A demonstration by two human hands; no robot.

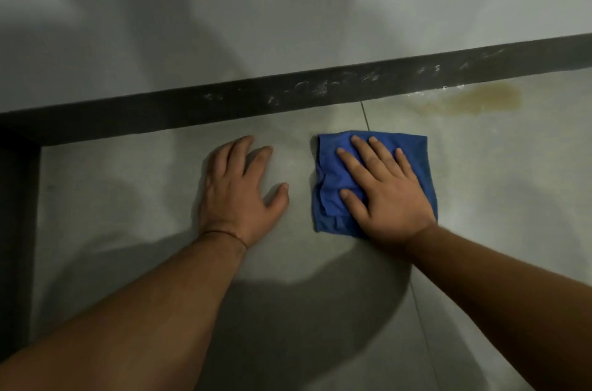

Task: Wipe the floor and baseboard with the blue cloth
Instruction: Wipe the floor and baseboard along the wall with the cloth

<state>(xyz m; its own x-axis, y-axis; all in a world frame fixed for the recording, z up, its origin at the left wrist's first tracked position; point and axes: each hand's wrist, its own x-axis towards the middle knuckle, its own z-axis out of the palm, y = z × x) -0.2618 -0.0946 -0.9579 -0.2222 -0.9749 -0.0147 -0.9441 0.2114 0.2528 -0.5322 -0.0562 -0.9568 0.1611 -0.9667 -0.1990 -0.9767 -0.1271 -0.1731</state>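
A folded blue cloth (330, 173) lies flat on the pale tiled floor (128, 198), a short way in front of the dark baseboard (224, 102). My right hand (381, 189) presses down on the cloth with its fingers spread, covering the cloth's right half. My left hand (240, 185) rests flat on the bare floor to the left of the cloth, fingers apart, holding nothing. White dusty smears mark the baseboard above and to the right of the cloth.
A brownish stain (477, 99) sits on the floor at the right, close to the baseboard. A second dark baseboard (16, 230) runs down the left edge and meets the first at a corner. A grey wall (288, 6) rises behind. A tile joint (365, 118) runs under the cloth.
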